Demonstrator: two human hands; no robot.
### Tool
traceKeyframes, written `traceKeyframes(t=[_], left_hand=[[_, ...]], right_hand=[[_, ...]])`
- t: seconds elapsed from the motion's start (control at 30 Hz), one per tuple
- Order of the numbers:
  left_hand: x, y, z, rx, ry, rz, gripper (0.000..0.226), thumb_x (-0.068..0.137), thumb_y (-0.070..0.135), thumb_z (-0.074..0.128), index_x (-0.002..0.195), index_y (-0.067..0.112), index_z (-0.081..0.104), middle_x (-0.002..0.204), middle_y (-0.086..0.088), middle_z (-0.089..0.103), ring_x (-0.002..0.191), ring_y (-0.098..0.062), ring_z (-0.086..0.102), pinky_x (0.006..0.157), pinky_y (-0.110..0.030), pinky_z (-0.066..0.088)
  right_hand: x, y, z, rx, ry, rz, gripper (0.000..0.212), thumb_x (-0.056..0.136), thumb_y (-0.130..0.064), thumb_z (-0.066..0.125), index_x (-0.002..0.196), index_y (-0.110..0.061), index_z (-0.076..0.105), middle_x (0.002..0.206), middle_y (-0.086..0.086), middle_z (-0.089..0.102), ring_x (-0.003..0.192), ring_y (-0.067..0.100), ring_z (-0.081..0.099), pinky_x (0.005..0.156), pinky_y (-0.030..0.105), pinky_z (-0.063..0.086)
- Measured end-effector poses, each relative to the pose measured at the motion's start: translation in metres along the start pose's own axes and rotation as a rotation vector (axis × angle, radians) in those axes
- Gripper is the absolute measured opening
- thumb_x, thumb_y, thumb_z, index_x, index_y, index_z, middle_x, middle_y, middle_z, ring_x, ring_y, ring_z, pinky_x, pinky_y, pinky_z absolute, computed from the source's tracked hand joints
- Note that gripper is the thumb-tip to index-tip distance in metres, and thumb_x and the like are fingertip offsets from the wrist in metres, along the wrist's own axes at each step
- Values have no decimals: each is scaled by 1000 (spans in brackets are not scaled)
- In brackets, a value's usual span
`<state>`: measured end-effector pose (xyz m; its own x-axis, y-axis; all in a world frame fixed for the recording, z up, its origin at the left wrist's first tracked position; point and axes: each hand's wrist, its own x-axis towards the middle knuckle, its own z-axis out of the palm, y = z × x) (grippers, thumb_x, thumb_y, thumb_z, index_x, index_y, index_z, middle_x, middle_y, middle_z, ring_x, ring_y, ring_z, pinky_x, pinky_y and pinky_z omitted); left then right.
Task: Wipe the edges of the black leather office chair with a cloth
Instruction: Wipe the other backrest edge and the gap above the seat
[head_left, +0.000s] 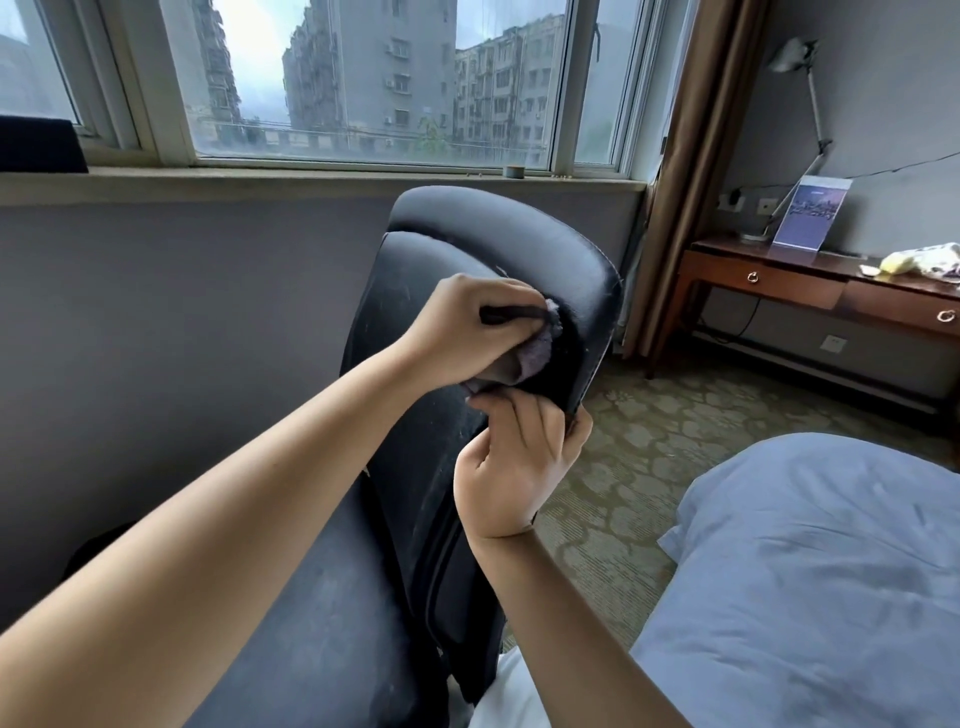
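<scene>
- I see the black leather office chair (415, 467) straight ahead, its back facing me and running as a long axis from lower left up to the rounded headrest below the window sill (311, 179)
- My left hand (457, 332) is curled tight round the cloth (179, 349), a bunched purple-grey rag, and presses it against the chair's upper right side, just under the headrest
- My right hand (519, 467) sits directly below the cloth, fingers bent and pinching the chair's right edge; it seems to be steadying the back
- The edge to wipe runs up and round the headrest from the cloth, and down the chair's right side past my right hand, so I judge the left hand is the one to carry the stroke
- That right hand lies on the downward path, so I expect it must shift before the cloth passes
- Right of the chair lies a bed (805, 571) with blue bedding, near but apart
- Further right of the chair stands a wooden surface (769, 283) with a desk lamp (800, 104), well apart and not in the way
</scene>
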<state>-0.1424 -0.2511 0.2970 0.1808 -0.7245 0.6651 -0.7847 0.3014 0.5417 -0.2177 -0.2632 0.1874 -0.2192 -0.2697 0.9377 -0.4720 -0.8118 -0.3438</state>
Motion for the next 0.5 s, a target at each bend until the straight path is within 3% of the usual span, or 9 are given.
traceKeyframes(t=[0.23, 0.5], left_hand=[[9, 0, -1, 97, 16, 72, 16, 81, 7, 70, 95, 11, 77, 99, 2, 73, 92, -6, 64, 91, -18, 45], [25, -11, 4, 106, 161, -105, 17, 82, 11, 66, 95, 14, 77, 97, 1, 74, 94, -13, 66, 88, -24, 48]], right_hand=[[0, -1, 1, 43, 4, -19, 25, 70, 3, 56, 63, -19, 67, 74, -7, 66, 79, 14, 50, 88, 51, 40], [4, -1, 15, -9, -41, 19, 30, 67, 4, 61, 60, -25, 66, 75, -11, 67, 84, 12, 53, 92, 50, 37]])
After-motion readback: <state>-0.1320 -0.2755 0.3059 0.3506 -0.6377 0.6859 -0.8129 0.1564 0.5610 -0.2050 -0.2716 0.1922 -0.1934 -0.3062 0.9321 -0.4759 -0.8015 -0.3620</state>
